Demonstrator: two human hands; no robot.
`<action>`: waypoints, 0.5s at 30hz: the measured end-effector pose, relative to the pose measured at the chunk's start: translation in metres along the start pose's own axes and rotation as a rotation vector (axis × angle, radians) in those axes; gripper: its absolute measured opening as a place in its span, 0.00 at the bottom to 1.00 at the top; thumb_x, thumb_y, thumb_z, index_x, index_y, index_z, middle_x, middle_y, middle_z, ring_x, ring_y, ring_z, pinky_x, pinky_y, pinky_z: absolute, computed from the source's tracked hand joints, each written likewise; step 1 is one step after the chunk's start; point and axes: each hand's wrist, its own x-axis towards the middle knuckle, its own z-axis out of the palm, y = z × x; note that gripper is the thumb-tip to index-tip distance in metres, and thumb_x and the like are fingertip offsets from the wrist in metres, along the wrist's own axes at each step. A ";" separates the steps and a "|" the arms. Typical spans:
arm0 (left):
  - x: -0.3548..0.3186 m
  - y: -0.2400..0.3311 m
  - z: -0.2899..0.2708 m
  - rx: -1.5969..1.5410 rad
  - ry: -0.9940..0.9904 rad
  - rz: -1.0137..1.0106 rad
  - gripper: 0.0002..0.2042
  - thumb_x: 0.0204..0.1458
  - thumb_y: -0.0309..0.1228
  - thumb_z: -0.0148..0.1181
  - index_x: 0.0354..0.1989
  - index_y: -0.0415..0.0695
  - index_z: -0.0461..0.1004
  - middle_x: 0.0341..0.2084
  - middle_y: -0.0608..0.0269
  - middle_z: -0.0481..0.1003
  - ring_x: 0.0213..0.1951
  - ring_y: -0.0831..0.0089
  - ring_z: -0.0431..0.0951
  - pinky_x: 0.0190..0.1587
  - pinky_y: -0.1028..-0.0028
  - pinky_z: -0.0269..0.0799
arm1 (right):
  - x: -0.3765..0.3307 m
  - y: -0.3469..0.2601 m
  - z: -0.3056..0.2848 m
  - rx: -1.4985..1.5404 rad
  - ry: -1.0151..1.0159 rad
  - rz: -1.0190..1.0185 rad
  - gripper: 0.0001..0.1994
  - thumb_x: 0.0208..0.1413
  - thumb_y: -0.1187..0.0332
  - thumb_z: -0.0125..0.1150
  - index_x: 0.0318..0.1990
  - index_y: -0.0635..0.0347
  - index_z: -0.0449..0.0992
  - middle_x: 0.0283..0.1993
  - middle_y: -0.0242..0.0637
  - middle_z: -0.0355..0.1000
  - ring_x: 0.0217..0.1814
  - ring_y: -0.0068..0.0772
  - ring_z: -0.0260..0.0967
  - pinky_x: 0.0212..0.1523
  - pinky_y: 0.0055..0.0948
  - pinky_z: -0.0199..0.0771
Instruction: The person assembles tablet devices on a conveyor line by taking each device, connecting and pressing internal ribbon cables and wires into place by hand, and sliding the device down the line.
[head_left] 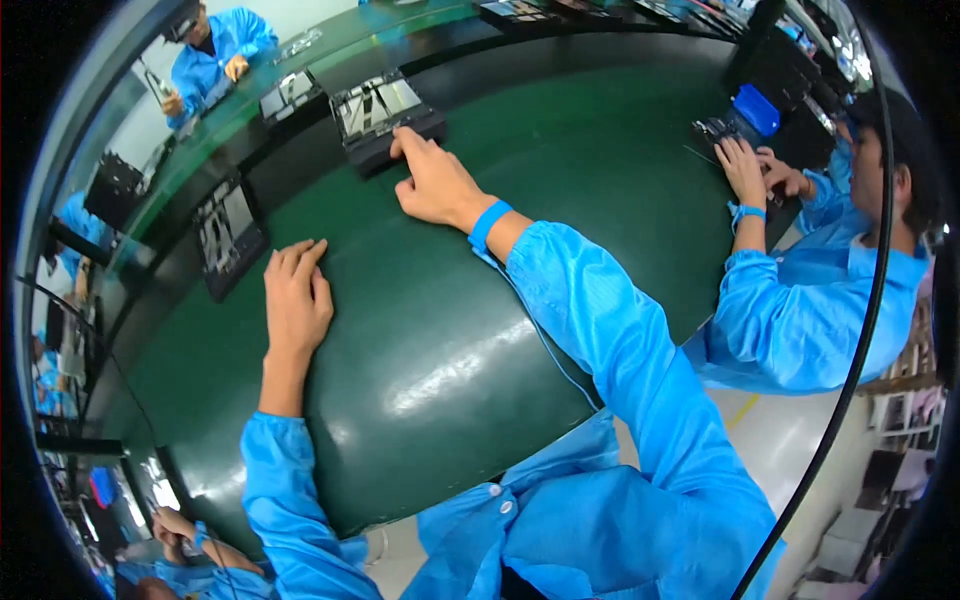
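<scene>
Two hands [297,310] [435,185], two nearest black trays [228,235] [372,112], one green table [600,180]

Bright white light, seemingly from overhead, leaves a hard streak of glare on the green table [600,200] just off centre toward seven o'clock — and a paler shine on the floor [780,440] at four o'clock. Shadows are soft, and the left hand [297,305] and right hand [440,185] look fairly sharp. Fisheye bending grows toward the dark rim — blue clothing [50,390] at nine o'clock turns small and blurry.
</scene>
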 end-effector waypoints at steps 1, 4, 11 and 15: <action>-0.001 -0.003 -0.001 -0.046 -0.002 -0.031 0.19 0.59 0.21 0.59 0.59 0.41 0.83 0.57 0.47 0.80 0.62 0.46 0.78 0.71 0.50 0.69 | -0.007 -0.001 0.007 -0.063 0.084 -0.107 0.21 0.52 0.77 0.61 0.55 0.61 0.71 0.71 0.61 0.71 0.63 0.74 0.73 0.63 0.58 0.78; 0.000 0.001 -0.007 -0.091 0.063 -0.016 0.18 0.55 0.22 0.63 0.55 0.42 0.86 0.57 0.48 0.81 0.61 0.47 0.79 0.67 0.51 0.72 | -0.039 -0.034 0.011 0.020 0.121 -0.218 0.19 0.50 0.75 0.66 0.51 0.63 0.72 0.75 0.61 0.64 0.62 0.74 0.70 0.63 0.62 0.76; 0.010 0.019 -0.010 -0.438 0.277 -0.195 0.14 0.61 0.23 0.59 0.52 0.41 0.85 0.49 0.44 0.83 0.53 0.46 0.83 0.61 0.54 0.78 | -0.164 -0.121 -0.049 0.244 -0.254 -0.446 0.10 0.49 0.86 0.58 0.40 0.69 0.77 0.78 0.63 0.68 0.44 0.51 0.86 0.45 0.43 0.85; 0.007 0.032 0.009 -0.525 0.118 -0.202 0.23 0.68 0.31 0.55 0.70 0.42 0.76 0.63 0.41 0.78 0.64 0.44 0.78 0.70 0.51 0.72 | -0.203 -0.123 -0.082 0.205 -0.378 -0.599 0.11 0.42 0.81 0.64 0.34 0.57 0.82 0.41 0.38 0.85 0.34 0.39 0.85 0.33 0.35 0.81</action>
